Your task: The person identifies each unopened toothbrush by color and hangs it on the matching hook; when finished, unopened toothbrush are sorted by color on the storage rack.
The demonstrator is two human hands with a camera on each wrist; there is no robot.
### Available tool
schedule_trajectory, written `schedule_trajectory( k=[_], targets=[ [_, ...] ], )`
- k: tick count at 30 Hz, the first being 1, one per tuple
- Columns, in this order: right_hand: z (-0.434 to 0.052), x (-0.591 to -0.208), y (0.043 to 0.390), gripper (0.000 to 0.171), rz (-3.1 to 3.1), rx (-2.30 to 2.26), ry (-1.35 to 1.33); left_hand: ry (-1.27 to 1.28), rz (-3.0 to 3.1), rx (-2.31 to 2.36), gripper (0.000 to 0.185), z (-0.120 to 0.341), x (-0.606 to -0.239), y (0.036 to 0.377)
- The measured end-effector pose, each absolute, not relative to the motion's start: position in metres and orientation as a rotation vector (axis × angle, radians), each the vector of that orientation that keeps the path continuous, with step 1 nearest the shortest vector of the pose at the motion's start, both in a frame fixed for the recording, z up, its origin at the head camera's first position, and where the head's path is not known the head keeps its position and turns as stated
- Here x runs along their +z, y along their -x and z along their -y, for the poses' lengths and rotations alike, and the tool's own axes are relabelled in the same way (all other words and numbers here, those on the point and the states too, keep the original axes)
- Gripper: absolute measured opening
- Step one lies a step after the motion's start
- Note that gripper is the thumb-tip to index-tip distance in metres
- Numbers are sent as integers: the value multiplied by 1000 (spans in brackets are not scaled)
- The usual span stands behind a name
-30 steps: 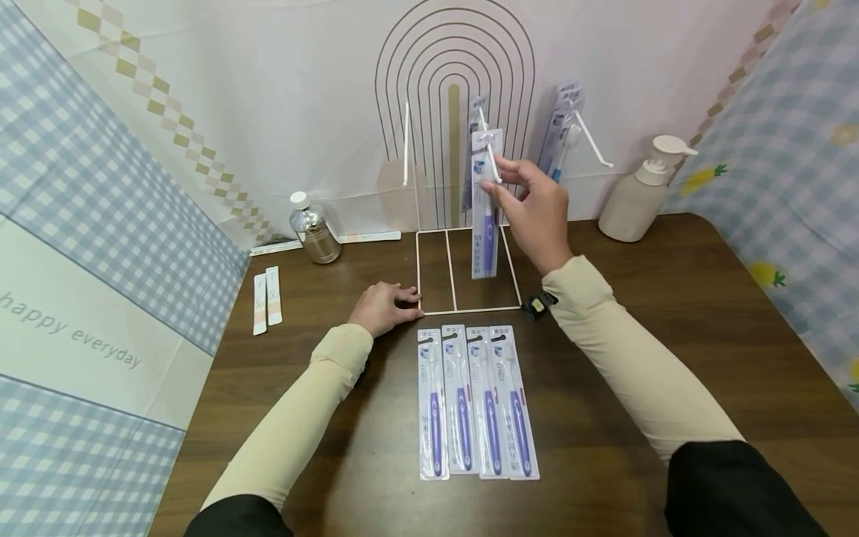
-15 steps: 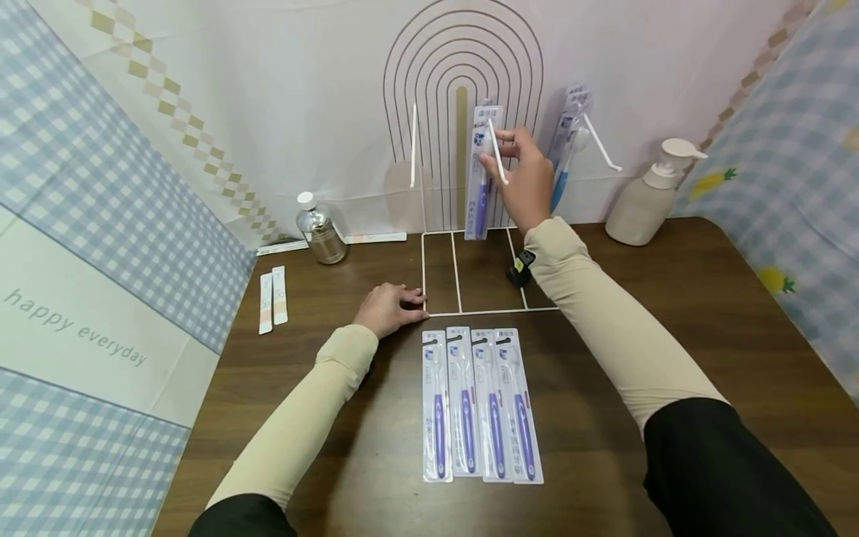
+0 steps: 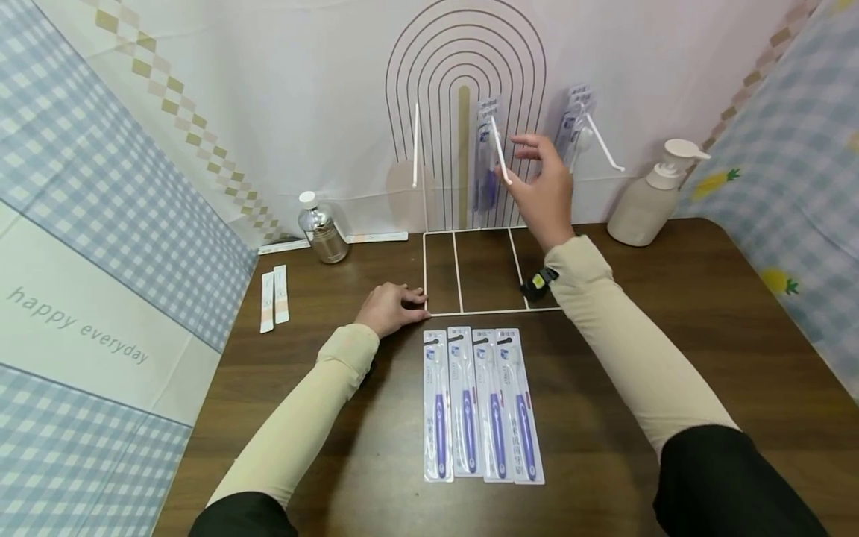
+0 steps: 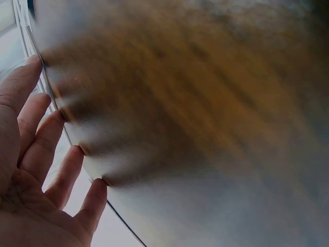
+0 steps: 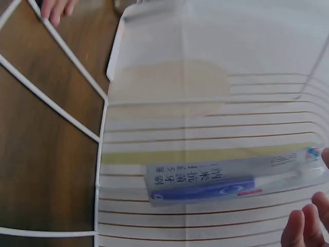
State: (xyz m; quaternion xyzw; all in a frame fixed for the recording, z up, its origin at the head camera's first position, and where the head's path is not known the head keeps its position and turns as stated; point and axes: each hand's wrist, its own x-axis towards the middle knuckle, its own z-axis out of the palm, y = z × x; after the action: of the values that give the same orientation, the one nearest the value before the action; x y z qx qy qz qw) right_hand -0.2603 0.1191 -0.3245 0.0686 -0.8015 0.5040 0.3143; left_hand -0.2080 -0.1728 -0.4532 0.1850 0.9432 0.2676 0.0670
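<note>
My right hand (image 3: pixel 545 190) is beside the middle hook (image 3: pixel 500 153) of a white wire display rack (image 3: pixel 459 276), its fingers spread apart and holding nothing. On that hook hang packaged toothbrushes (image 3: pixel 486 175), the front one with a purple handle; in the right wrist view a packaged purple toothbrush (image 5: pixel 226 185) hangs just off the fingertips. Low at the rack's front left corner, my left hand (image 3: pixel 385 308) touches the base wire with its fingers extended. Several packaged purple toothbrushes (image 3: pixel 468 418) lie side by side on the table in front of the rack.
The right hook (image 3: pixel 604 142) carries more packaged toothbrushes (image 3: pixel 576 123); the left hook (image 3: pixel 415 145) is bare. A pump bottle (image 3: pixel 637 205) stands at the back right. A silvery bottle (image 3: pixel 324 231) and slim white sachets (image 3: pixel 267 302) are at the left.
My right hand slid a packaged purple toothbrush back along the middle hook, let go of it and drew away to the right. The left hand stays at the rack's corner.
</note>
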Motion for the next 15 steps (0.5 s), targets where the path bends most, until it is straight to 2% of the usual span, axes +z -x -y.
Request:
schedule_trajectory(
  k=[8,15],
  targets=[
    [-147,-356,193,34,2216,1516,-181,-538,-2836,817,38,171,-453,207],
    [-172,-417,142,31,2605,1626,-270,-532,-2833,817,39,170,-452,206]
  ],
)
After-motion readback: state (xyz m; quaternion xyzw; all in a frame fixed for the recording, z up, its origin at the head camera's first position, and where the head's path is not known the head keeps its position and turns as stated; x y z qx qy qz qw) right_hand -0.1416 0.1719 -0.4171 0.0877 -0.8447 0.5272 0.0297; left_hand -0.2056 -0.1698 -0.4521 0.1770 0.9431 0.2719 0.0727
